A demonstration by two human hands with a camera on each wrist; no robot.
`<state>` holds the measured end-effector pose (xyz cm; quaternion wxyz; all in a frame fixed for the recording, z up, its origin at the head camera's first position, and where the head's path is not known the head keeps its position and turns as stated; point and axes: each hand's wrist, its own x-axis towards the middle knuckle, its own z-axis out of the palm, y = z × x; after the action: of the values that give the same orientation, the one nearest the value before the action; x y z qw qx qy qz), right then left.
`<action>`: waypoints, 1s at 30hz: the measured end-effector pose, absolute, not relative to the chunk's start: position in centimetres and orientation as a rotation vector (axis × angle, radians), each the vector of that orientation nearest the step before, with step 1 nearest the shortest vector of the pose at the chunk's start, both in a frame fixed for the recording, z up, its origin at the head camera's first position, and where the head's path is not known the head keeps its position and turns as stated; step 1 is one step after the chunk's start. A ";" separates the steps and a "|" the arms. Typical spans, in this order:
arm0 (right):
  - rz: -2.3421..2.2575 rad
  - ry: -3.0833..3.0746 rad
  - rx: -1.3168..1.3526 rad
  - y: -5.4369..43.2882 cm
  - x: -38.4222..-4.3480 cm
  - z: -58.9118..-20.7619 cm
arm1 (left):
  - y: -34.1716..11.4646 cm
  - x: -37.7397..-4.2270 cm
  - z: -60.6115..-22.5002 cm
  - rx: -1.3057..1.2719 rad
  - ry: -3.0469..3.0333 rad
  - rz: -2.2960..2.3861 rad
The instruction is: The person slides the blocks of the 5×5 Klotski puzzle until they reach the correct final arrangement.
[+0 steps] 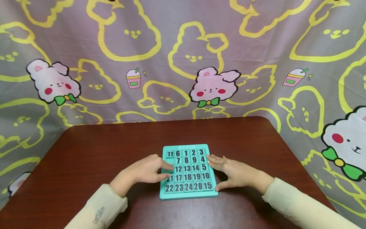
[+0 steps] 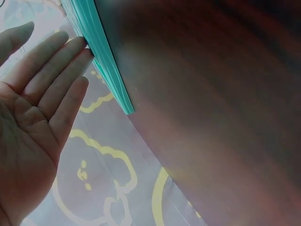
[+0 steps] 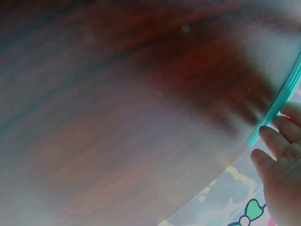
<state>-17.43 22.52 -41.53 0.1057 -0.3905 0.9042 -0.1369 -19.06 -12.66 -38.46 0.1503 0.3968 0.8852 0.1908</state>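
Observation:
A turquoise sliding number puzzle (image 1: 188,195) lies flat on the table, its numbered tiles set in rows. The gap among the tiles is in the left column, below 11 and beside 7. My left hand (image 1: 147,168) reaches in from the left, its index fingertip on the tile below that gap, whose number the finger covers. The thumb is by tile 21. Fairly straight fingers (image 2: 51,70) show beside the puzzle's side (image 2: 106,61) in the left wrist view. At the puzzle's right edge rests my right hand (image 1: 235,173), fingertips near tile 4 and thumb at the near corner.
The dark red-brown table (image 1: 114,140) extends around the puzzle, with rounded far corners. Behind it and along its sides hangs a grey-pink curtain (image 1: 160,19) printed with yellow outlines and rabbit faces. Both forearms wear pale sleeves (image 1: 100,203).

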 end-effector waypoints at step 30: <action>-0.407 2.657 -1.139 22.5 -17.4 -41.5 | -13.4 -22.2 -38.0 1.181 2.607 0.579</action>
<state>-17.36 22.47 -41.47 0.1108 -0.3876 0.9046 -0.1387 -22.18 -13.37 -37.95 0.1107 0.4018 0.8874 0.1971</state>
